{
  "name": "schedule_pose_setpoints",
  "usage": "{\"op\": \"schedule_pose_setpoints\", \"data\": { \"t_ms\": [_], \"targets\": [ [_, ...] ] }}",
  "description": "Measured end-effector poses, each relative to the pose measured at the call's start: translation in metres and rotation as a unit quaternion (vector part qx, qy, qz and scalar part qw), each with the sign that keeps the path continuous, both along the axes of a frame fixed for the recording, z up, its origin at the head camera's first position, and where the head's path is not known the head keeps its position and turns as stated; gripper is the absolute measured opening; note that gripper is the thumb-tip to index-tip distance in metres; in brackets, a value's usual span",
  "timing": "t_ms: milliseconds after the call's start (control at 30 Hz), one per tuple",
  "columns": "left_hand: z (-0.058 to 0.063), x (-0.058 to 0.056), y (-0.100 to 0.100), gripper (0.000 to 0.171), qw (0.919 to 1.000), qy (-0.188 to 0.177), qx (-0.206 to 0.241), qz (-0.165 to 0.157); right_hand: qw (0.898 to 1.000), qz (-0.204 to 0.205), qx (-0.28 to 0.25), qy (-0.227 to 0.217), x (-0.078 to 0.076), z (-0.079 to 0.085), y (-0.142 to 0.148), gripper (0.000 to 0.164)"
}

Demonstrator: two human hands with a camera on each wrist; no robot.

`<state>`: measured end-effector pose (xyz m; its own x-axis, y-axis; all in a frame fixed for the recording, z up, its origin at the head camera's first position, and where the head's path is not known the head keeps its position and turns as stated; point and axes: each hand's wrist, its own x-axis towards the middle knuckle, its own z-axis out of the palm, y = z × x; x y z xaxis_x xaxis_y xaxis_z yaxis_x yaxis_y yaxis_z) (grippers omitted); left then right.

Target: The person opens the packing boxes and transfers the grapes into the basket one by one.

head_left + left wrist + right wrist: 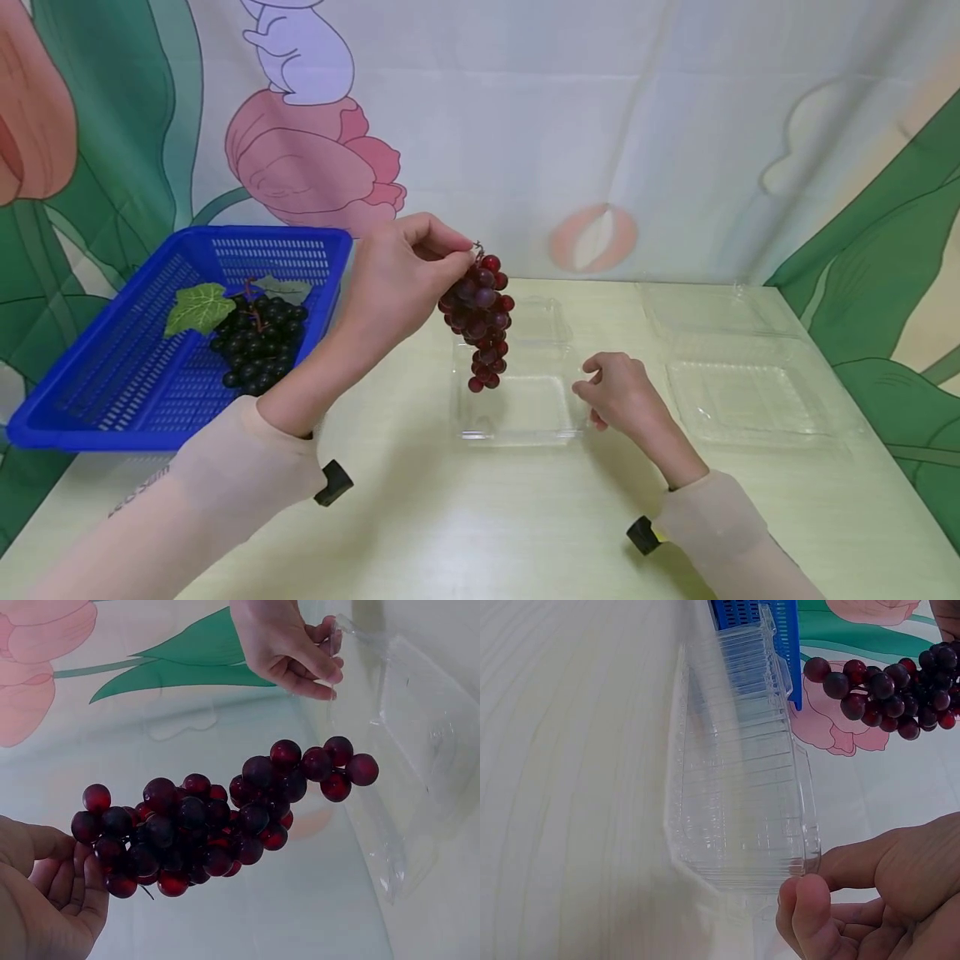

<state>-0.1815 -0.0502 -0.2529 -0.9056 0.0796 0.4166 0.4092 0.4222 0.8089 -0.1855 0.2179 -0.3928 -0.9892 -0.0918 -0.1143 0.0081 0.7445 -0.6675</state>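
Note:
My left hand (397, 279) pinches a bunch of red grapes (480, 317) by its stem end. The bunch hangs down over a lidded clear plastic container (517, 435), its lowest grapes overlapping the tray in the head view. In the left wrist view the dark red grapes (191, 832) stretch away from the thumb and fingers. At the container's right side is my right hand (622, 396). The right wrist view has its thumb and fingers gripping the near corner of the see-through wall (735, 795).
On the left stands a blue plastic basket (67, 439) with a bunch of black grapes (258, 342) and green leaves (198, 308). Another clear container (750, 400) lies open at the right of the table (450, 517). A printed curtain (510, 142) hangs behind.

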Motion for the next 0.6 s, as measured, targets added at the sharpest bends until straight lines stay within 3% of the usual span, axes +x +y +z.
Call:
{"op": "schedule_pose_setpoints", "data": {
  "t_ms": [367, 600],
  "targets": [
    [0.012, -0.001, -0.021, 0.007, 0.9994, 0.001, -0.028, 0.018, 1.0, -0.001, 0.001, 0.006, 0.001, 0.0, 0.0, 0.038],
    [0.02, 0.002, -0.035, 0.01, 0.9986, -0.021, -0.021, 0.044, 1.0, -0.001, 0.002, 0.008, 0.001, 0.0, -0.001, 0.038]
  ]
}}
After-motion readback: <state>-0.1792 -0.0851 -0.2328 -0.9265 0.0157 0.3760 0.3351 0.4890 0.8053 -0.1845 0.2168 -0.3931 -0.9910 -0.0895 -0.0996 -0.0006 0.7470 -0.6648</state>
